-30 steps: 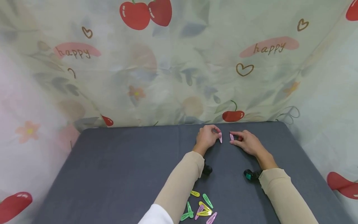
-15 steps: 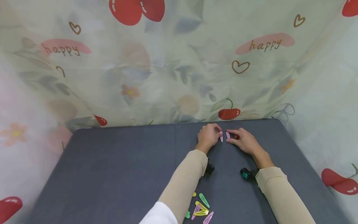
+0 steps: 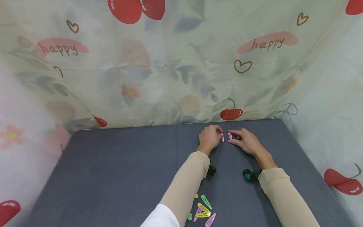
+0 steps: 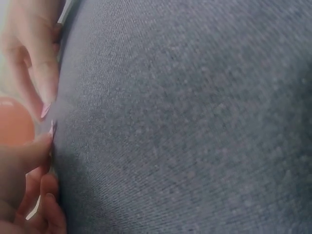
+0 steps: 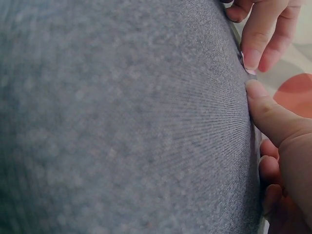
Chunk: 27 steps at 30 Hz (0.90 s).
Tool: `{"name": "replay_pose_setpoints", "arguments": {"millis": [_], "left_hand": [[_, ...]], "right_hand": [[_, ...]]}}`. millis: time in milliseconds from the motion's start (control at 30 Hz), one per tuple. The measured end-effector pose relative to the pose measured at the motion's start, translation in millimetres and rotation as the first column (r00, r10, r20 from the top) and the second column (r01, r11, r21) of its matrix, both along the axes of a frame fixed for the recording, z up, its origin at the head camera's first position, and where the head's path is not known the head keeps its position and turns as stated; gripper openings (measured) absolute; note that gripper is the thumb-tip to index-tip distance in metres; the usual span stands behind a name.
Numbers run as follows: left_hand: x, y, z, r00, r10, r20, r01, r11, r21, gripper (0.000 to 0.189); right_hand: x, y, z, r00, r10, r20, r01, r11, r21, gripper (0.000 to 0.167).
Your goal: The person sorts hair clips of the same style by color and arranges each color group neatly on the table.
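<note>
Near the table's far edge, my left hand (image 3: 209,138) pinches a pink snap hair clip (image 3: 222,138) between thumb and fingers, its narrow end pointing down. Just right of it, a second pink hair clip (image 3: 230,135) is held between the thumb and forefinger of my right hand (image 3: 248,142). A small gap separates the two clips. In the left wrist view, pink tips of both clips show, the left one (image 4: 52,127) below the right one (image 4: 45,110). The right wrist view shows the left hand's clip (image 5: 251,72) under its fingertips; the right-hand clip is hidden there.
Several loose hair clips lie near the front: a green clip (image 3: 206,201), a yellow clip (image 3: 203,215), a pink clip (image 3: 210,220). My left sleeve (image 3: 181,189) partly covers others. The grey table (image 3: 113,176) meets a patterned curtain (image 3: 170,78) behind.
The hands have come closer together, narrowing the gap between the two pink clips. Both clips stay held. The head view has shifted slightly, and the left sleeve covers more of the loose clips.
</note>
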<state>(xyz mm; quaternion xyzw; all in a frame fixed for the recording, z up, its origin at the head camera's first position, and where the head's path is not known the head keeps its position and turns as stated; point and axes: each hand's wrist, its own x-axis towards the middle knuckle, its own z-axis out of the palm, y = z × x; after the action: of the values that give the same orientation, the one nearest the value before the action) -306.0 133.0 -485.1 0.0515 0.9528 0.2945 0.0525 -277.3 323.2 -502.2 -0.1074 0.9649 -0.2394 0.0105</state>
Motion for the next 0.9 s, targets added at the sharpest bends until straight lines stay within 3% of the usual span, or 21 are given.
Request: {"name": "replay_pose_setpoints", "arguments": {"millis": [267,467,667,900], "left_hand": [[4.3,-13.1,5.5,1.000,0.000,-0.019,0.002,0.998,0.069,0.025],[9.3,-29.9,15.2,0.991,-0.105,-0.080,0.099,0.992,-0.077,0.048],[12.7,-36.6,22.1,0.960,-0.242,-0.140,0.190,0.932,-0.308,0.069],[25.9,-49.1,31.4,0.909,-0.379,-0.172,0.264,0.845,-0.466,0.091]], "right_hand": [[0.7,-1.4,1.2,1.000,0.007,0.007,-0.007,1.000,0.007,0.054],[-1.0,1.3,0.8,1.000,0.003,0.009,-0.003,1.000,0.010,0.055],[-2.1,2.7,-0.6,1.000,-0.001,0.008,0.001,1.000,0.019,0.055],[-1.5,-0.3,-1.1,1.000,0.006,0.005,-0.006,1.000,0.026,0.054]]}}
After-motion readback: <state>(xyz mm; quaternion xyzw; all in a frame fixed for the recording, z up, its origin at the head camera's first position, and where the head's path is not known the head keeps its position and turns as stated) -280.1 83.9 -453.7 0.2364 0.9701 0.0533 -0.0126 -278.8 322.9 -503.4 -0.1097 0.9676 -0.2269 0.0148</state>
